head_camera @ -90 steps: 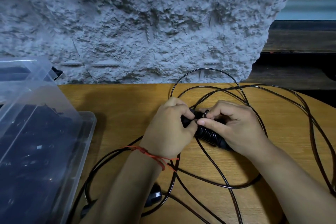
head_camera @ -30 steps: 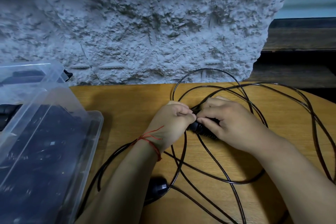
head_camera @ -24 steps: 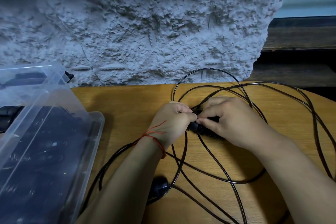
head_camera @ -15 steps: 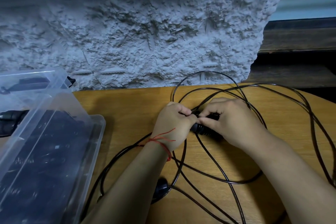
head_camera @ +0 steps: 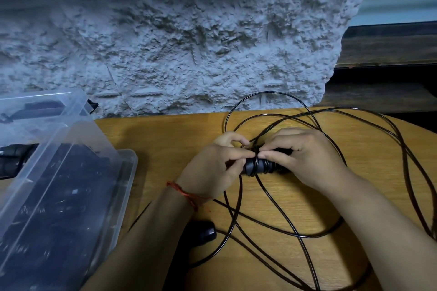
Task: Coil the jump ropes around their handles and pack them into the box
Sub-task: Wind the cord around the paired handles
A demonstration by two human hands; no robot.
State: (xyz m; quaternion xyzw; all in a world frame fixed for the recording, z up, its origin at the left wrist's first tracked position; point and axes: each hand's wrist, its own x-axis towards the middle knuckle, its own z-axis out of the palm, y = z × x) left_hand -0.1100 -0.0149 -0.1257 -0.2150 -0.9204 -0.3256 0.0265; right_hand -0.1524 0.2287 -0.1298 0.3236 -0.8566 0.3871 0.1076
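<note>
Near edge: second handle [head_camera: 206,234] noted lying free on the desk [head_camera: 165,134], partly hidden under the left forearm. Loose cord [head_camera: 287,234] is spread from it in wide overlapping loops across the near and right side of the desk, so plenty is judged left to wind.

Mid-desk: left hand [head_camera: 212,169], with a red thread bracelet [head_camera: 183,192] at the wrist, is seen with its grip closed round the left end of the wound handle [head_camera: 256,166], probably to steady it as a spool. Right hand [head_camera: 307,158] has its grip closed over the handle's right part, with thumb and forefinger pinching the cord against it. This is judged to keep the several turns already laid from springing loose. The handle is held just above the desk, between both hands.

Left: clear plastic box [head_camera: 120,172] stands open, with dark coiled ropes dimly seen through its wall. It sits near the left hand, judged a short reach for packing. This rope is not yet in it.

Far: rough grey wall [head_camera: 189,54] is noted behind the desk.
</note>
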